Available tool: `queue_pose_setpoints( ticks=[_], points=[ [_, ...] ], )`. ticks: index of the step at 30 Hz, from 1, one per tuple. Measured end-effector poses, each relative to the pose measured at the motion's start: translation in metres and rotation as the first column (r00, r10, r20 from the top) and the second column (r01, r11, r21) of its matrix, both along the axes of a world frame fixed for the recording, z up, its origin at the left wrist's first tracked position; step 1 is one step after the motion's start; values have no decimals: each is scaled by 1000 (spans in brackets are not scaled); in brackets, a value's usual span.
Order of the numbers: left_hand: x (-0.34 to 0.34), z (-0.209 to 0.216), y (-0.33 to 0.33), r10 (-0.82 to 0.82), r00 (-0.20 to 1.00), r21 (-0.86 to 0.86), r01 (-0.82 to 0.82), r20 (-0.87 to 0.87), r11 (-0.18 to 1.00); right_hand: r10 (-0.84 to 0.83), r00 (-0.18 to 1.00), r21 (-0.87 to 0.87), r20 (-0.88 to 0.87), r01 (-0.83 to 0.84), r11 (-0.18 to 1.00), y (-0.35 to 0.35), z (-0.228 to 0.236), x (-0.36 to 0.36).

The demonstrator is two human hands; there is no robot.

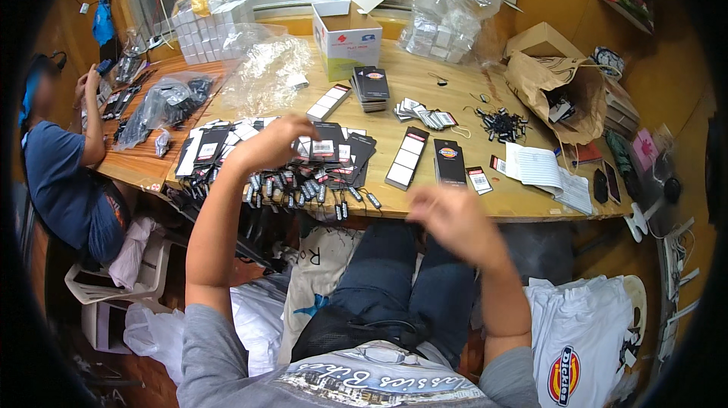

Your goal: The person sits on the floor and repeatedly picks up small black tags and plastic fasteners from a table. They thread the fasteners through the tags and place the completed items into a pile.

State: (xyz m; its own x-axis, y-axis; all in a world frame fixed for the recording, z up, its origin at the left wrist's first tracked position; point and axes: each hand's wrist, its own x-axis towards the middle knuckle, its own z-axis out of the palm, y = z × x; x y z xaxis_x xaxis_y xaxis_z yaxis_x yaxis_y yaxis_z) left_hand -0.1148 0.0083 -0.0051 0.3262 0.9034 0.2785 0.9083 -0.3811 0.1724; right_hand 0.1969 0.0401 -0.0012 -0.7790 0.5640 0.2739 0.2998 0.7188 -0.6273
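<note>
My left hand (279,141) is over the pile of black hang tags (362,156) at the table's front left, its fingers stretched out and slightly bent. I see nothing held in it. Many of these tags have white labels, and their black cords with small fasteners (307,192) hang over the edge. My right hand (459,222), blurred by motion, is raised at the front edge; whether its fingers hold anything is unclear. Nearest to it lie a stack of black tags (450,161), a strip of white labels (407,158) and a small label tag (478,180).
Behind stand a stack of black cards (371,88) and a white box (347,44). Black cord fasteners (502,126), a notebook (535,169) and a paper bag (557,93) are at right. Another person (72,158) sits at left, near plastic bags (163,108). White shirts (580,317) lie lower right.
</note>
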Motion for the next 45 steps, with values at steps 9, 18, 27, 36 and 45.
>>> queue_pose_setpoints(
  ticks=[9,18,27,36,45],
  points=[
    [100,-17,131,-70,997,-223,76,35,972,-102,820,4,563,121,993,172,-20,24],
    [115,-28,140,-16,995,-319,-18,-103,948,-210,809,100,549,186,977,162,-21,9],
    [111,-33,137,27,999,-174,-21,35,985,-284,956,-75,69,289,954,161,-23,17],
    [102,-62,144,62,970,-135,-30,237,990,-300,910,-513,-287,119,850,142,-2,28],
    [112,-52,145,154,891,77,-205,426,976,-317,867,-482,-385,104,870,116,5,39]
  ],
)
